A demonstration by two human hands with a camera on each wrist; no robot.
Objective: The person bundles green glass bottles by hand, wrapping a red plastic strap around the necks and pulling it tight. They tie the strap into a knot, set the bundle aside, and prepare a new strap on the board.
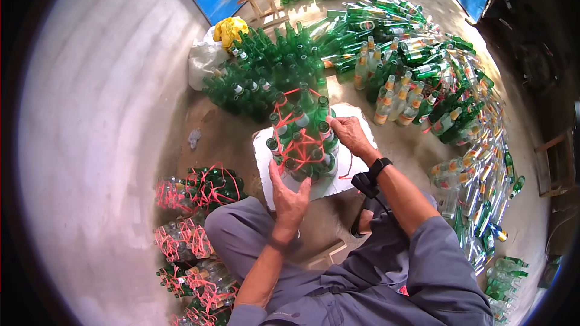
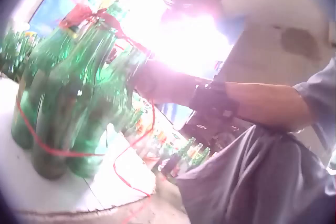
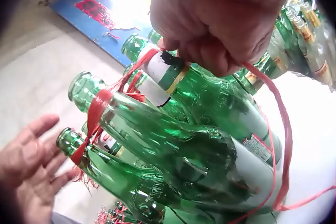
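Note:
A cluster of green glass bottles [image 3: 173, 150] stands on a white board [image 1: 264, 163] in front of the person, with red plastic twine [image 1: 303, 145] laced between the necks. At the right side of the cluster, the right hand [image 1: 350, 136] has its fingers curled round the twine. In the right wrist view a loose length of twine [image 3: 282, 113] hangs from that fist beside the bottles. The left hand [image 1: 289, 202] is at the near left side, fingers spread and extended close to the bottle necks. In the left wrist view, twine also runs round the lower bodies of the bottles [image 2: 79, 98].
Many upright green bottles [image 1: 272, 66] stand beyond the board. A large heap of loose bottles [image 1: 417, 54] curves along the right. Bundles tied with red twine [image 1: 187, 238] lie at the left, beside the person's leg [image 1: 241, 229]. A wooden stool [image 1: 266, 9] stands at the back.

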